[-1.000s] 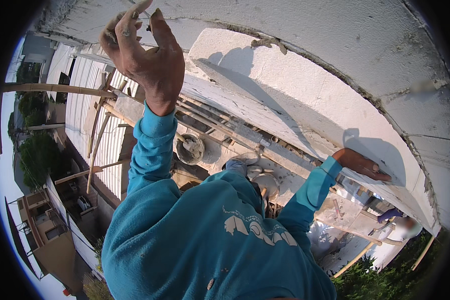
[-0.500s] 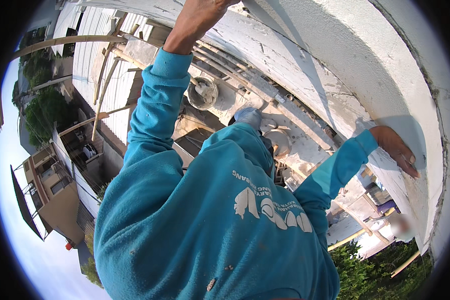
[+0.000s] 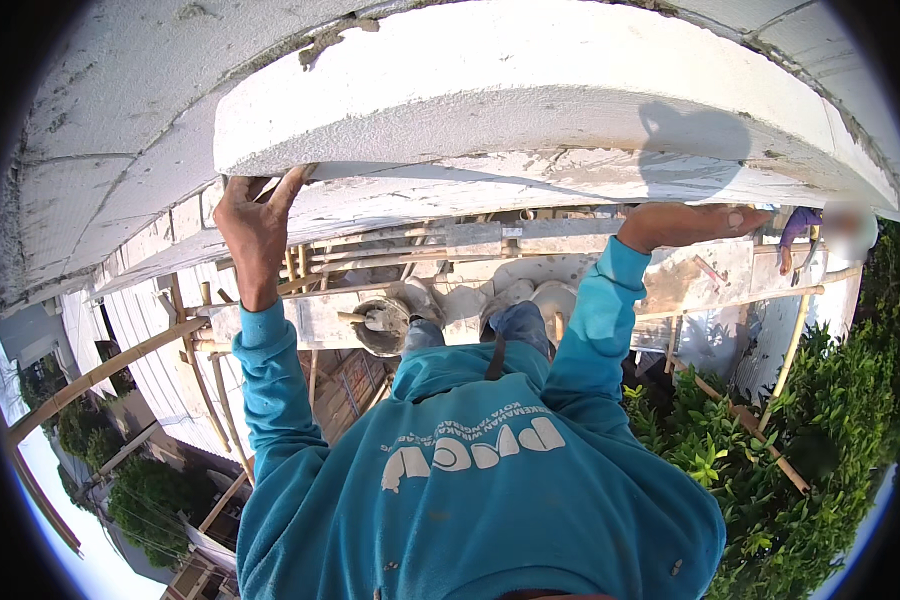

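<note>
A long white lightweight concrete block sits in the wall across the upper part of the view, with its near face jutting out. My left hand grips its lower left corner, thumb and fingers apart against the underside; some fingertips are hidden. Below the block's right part, my right hand is held flat with fingers stretched out and nothing in it. Whether it touches the block's lower edge, I cannot tell. Grey mortar shows in the joint behind the block.
Under me are scaffold planks and bamboo poles. A bucket of mortar stands by my feet, and a pale round container beside it. At right, another person's purple sleeve shows near leafy greenery.
The view has swung round, so the block now lies across the top. My left hand now shows whole at the block's left corner; my right hand appears flat below its right part.
</note>
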A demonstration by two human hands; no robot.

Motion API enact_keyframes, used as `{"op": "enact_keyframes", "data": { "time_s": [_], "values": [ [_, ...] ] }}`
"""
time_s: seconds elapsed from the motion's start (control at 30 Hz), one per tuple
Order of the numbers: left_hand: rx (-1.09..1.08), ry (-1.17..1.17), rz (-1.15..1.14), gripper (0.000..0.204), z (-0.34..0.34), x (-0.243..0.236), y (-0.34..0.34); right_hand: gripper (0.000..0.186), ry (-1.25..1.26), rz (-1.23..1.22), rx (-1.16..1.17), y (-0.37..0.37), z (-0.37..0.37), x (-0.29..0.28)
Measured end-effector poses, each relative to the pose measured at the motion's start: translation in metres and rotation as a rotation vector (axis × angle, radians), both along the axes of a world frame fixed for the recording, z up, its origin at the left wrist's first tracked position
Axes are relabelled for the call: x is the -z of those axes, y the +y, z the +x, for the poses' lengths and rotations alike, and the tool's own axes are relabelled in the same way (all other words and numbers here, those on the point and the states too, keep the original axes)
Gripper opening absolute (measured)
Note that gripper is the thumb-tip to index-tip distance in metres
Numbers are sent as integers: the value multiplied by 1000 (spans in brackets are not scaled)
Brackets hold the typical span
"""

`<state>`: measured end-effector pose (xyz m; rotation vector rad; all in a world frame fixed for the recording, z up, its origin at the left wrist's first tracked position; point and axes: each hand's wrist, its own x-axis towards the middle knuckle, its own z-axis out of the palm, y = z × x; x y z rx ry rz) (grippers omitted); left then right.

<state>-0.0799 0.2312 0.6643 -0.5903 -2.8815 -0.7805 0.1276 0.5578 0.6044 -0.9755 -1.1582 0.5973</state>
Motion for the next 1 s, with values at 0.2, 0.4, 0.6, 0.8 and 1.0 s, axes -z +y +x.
{"op": "enact_keyframes", "data": {
  "time_s": [0.2, 0.4, 0.6, 0.8, 1.0],
  "values": [
    [129, 60, 161, 33, -1, 8, -1, 70, -59, 67, 41, 21, -61, -17],
    [280, 264, 307, 32, -16, 25, -1, 64, -171, 106, -46, 12, -54, -14],
    [207, 260, 740, 61, -3, 54, 6, 61, -148, -25, -34, -20, -46, -11],
    [320, -265, 866, 68, 52, 65, -81, 54, -478, -320, -234, -102, 15, 138],
    [245, -823, 1223, 62, 51, 97, -260, 65, -617, -871, -651, -221, 57, 239]
  ]
}}
